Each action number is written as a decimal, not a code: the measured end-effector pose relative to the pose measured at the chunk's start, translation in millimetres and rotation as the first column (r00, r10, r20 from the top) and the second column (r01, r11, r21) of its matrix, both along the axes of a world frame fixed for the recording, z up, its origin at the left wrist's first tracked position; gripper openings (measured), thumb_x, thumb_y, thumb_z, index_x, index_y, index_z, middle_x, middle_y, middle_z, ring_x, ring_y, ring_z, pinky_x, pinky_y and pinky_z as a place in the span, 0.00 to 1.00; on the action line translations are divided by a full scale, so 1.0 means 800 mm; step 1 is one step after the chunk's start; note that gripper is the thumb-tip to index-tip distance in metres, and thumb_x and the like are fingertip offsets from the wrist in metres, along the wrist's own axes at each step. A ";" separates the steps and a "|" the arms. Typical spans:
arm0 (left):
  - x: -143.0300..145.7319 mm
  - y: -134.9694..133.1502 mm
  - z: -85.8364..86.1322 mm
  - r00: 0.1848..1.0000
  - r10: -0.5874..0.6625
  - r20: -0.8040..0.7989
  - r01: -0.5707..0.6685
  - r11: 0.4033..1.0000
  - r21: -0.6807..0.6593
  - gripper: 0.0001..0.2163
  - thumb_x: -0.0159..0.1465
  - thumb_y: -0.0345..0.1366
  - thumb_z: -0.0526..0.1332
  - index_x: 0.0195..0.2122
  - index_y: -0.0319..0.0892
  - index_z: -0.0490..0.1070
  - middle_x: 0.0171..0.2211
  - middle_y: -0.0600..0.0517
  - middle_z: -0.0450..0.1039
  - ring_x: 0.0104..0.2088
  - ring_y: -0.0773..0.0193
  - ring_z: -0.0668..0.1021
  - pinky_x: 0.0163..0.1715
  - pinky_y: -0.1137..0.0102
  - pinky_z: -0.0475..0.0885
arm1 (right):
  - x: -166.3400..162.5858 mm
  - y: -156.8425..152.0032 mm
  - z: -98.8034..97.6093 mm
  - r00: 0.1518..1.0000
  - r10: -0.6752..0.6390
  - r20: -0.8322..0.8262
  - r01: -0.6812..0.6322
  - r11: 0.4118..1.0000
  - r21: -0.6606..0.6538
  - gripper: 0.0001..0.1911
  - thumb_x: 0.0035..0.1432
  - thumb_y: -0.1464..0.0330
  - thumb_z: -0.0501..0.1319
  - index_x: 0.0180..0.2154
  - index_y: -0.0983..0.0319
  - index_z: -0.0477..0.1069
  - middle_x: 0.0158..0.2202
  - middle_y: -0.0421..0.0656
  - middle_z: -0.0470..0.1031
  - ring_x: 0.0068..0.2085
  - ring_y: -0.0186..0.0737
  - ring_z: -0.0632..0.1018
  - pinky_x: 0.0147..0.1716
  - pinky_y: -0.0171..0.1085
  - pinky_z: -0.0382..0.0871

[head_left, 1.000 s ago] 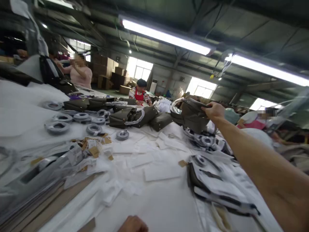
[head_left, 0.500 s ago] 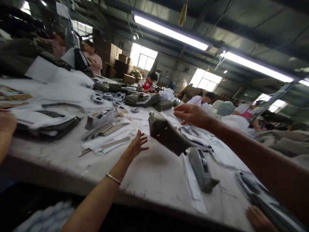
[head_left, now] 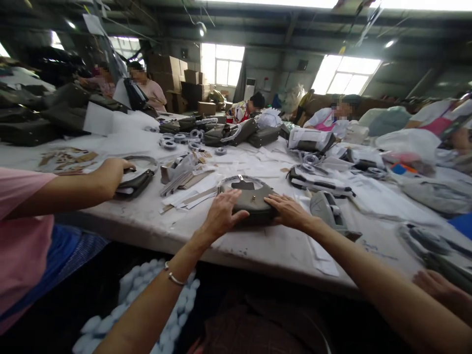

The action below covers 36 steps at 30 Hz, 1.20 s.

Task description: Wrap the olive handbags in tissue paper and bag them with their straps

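Observation:
A dark olive handbag (head_left: 254, 202) with a small metal clasp lies on the table in front of me, its handle (head_left: 253, 179) wrapped in pale covering and standing up behind. My left hand (head_left: 222, 212) holds its left end, fingers over the top and thumb spread along the front. At the right end, my right hand (head_left: 289, 210) grips the edge with its fingers on top. Just right of that hand lies a grey-green shaped piece (head_left: 328, 211) with an opening. Left of the bag are flat paper and card strips (head_left: 197, 196).
A co-worker's arm (head_left: 88, 189) reaches to another bag (head_left: 135, 184) on my left. Another person's hand (head_left: 440, 287) is near a bag at lower right. Wrapped rings (head_left: 167, 142), stacked bags (head_left: 236, 132) and a black-edged bag (head_left: 319, 184) lie farther back. The table's front edge (head_left: 147, 231) is close.
The handbag was in mid-air, tilted and blurred, between my spread hands. Now it rests on the table with both hands on it. My view has levelled, and the left co-worker's arm reaches further in.

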State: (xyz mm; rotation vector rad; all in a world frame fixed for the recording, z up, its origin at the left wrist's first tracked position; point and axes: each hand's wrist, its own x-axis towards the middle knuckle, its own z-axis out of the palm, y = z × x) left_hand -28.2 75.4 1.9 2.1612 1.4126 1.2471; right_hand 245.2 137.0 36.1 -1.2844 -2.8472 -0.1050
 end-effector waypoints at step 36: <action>0.059 -0.004 -0.068 0.720 0.075 -0.690 -0.047 0.997 0.059 0.39 0.61 0.52 0.66 0.69 0.52 0.52 0.68 0.37 0.54 0.66 0.36 0.59 0.60 0.35 0.54 | -0.003 0.005 -0.115 0.933 0.160 -0.322 -0.149 0.987 0.059 0.33 0.59 0.76 0.54 0.66 0.61 0.59 0.67 0.54 0.61 0.68 0.53 0.61 0.65 0.63 0.52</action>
